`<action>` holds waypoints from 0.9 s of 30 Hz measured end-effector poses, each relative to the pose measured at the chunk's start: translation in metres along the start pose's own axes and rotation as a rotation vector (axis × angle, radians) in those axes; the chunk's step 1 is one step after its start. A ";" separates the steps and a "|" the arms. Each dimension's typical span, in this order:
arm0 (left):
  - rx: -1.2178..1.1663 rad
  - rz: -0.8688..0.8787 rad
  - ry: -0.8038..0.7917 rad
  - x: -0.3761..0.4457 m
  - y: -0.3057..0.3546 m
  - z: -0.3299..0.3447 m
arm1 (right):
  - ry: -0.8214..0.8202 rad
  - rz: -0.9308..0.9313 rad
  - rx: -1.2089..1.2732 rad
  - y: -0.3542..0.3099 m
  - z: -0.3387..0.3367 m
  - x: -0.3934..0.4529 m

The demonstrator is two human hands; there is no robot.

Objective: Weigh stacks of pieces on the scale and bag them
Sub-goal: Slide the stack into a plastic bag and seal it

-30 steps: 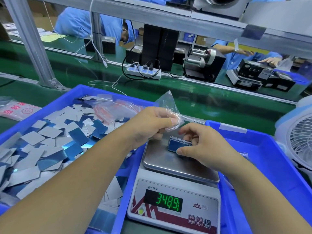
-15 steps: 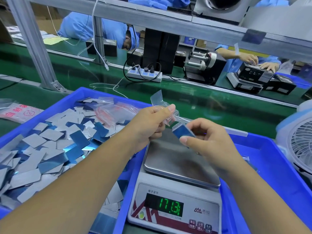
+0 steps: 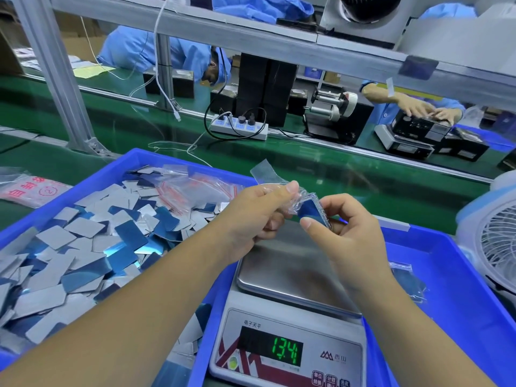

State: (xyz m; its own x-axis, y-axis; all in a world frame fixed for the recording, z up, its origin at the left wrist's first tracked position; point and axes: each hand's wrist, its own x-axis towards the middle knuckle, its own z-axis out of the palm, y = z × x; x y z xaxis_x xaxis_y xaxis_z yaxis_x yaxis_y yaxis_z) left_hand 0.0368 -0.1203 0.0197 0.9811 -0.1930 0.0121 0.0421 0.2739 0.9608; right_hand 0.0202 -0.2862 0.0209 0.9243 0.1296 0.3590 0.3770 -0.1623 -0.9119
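Nearest the camera, a white digital kitchen scale [image 3: 287,347] with a bare steel platter shows "13.4" in green digits; its panel carries printed Chinese characters and a small mountain logo, too small to read surely. Half a second ago the display read 17.3, and a second ago 348.9, when the stack lay on the platter. Above the platter, the right hand [image 3: 349,236] pinches a thin stack of blue rectangular metal pieces [image 3: 311,212] between thumb and fingers, clear of the scale. The stack's long axis runs from lower right up to upper left, its leading end pushed into the mouth of a small clear plastic zip bag [image 3: 282,188]; half a second ago it was just short of the bag. The left hand [image 3: 257,210] grips the crumpled bag, whose free flap sticks upward. Left of the scale, a blue plastic tray [image 3: 92,182] holds loose blue and grey pieces and red-striped empty bags. At right, a second blue tray [image 3: 460,275] holds a filled bag, with a white fan [image 3: 494,244] beside it. Far left, a bag pack [image 3: 30,191] bears red Chinese characters and a circled "2". Beyond the green conveyor belt [image 3: 307,163] sits a white power strip [image 3: 238,127].
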 end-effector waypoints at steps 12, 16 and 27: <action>-0.058 -0.002 -0.113 -0.001 -0.003 -0.005 | -0.040 0.286 0.311 -0.002 0.005 0.000; -0.033 0.009 -0.136 -0.002 -0.001 -0.005 | -0.149 0.315 0.300 -0.004 0.003 0.000; -0.048 0.081 -0.114 -0.003 -0.001 -0.003 | -0.199 0.298 0.287 -0.009 -0.004 0.001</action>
State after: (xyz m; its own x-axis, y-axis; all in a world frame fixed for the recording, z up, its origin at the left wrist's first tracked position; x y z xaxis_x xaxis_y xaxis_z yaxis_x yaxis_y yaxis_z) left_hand 0.0342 -0.1175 0.0185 0.9541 -0.2733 0.1226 -0.0243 0.3371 0.9412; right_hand 0.0184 -0.2888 0.0300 0.9498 0.3084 0.0529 0.0385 0.0528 -0.9979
